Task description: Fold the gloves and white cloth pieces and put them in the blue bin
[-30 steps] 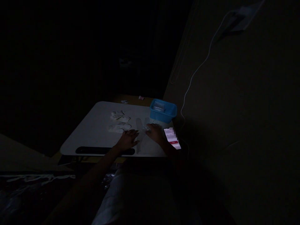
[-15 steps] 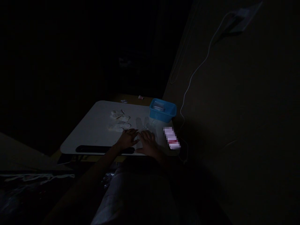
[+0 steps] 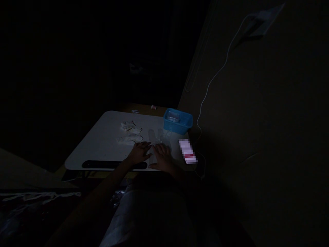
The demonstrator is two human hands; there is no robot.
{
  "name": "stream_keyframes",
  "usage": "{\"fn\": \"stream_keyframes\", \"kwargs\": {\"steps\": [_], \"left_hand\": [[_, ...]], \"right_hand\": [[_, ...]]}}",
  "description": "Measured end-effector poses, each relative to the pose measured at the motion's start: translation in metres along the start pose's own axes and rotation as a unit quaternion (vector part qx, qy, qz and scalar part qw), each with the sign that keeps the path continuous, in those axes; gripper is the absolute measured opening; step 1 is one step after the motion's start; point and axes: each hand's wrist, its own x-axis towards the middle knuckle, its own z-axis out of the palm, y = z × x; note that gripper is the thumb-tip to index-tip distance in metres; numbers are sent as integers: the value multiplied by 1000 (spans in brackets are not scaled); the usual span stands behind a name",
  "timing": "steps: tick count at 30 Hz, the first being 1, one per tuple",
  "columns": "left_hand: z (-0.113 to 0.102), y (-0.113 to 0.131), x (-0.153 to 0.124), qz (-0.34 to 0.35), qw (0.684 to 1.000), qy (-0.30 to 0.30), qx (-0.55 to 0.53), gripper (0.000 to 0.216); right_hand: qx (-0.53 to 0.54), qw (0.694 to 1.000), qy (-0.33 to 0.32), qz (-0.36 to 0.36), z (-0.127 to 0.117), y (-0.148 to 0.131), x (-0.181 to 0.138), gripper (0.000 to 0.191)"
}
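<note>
In dim light, my left hand (image 3: pixel 140 153) rests at the front of the white tabletop, fingers stretched out toward the right. Close beside it, my right hand (image 3: pixel 163 157) lies flat with fingers apart, partly over a translucent plastic piece (image 3: pixel 152 134). Two rounded lobes of that plastic show beyond my fingertips; the rest is covered or too dark to make out. My left fingertips are near its left edge; I cannot tell whether they touch it. Crumpled whitish pieces (image 3: pixel 130 138) lie just beyond my left hand, their kind unclear.
A blue plastic basket (image 3: pixel 177 127) holding a clear container (image 3: pixel 173 117) stands at the table's back right. A lit phone (image 3: pixel 187 151) lies at the right edge, near a white cable (image 3: pixel 216 75) along the wall. A black slot (image 3: pixel 102 164) runs along the front of the white table (image 3: pixel 95 137).
Both hands stay in nearly the same place, with only slight finger movement. The whole view shifts a little.
</note>
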Motion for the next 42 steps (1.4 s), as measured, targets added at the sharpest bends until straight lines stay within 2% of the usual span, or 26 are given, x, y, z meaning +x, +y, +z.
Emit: {"fn": "stream_keyframes", "kwargs": {"steps": [5, 7, 10, 11, 16, 20, 28, 34, 38, 42], "left_hand": [[0, 0, 0, 5, 1000, -7, 14, 46], [0, 0, 0, 7, 1000, -8, 19, 46], [0, 1, 0, 9, 1000, 0, 19, 47], [0, 0, -1, 10, 1000, 3, 16, 48], [-2, -2, 1, 11, 1000, 9, -21, 49], [-1, -1, 10, 2, 998, 18, -60, 43], [6, 8, 30, 59, 987, 56, -138, 43], [15, 16, 57, 104, 992, 9, -68, 45], [23, 26, 70, 70, 997, -33, 0, 45], [21, 32, 74, 51, 996, -53, 42, 43]], "right_hand": [[25, 999, 15, -30, -3, 5, -7, 96], [49, 998, 38, -17, -5, 17, -3, 81], [91, 993, 78, 16, -5, 44, 4, 46], [97, 991, 90, 30, -4, 54, 5, 43], [116, 987, 107, 40, 7, 81, -7, 53], [120, 984, 128, 29, 15, 79, -16, 56], [137, 977, 166, 18, 17, 78, -20, 55], [146, 976, 161, 12, 18, 77, -19, 53], [150, 973, 173, 9, 19, 77, -18, 52], [157, 972, 173, 11, 18, 78, -19, 52]]}}
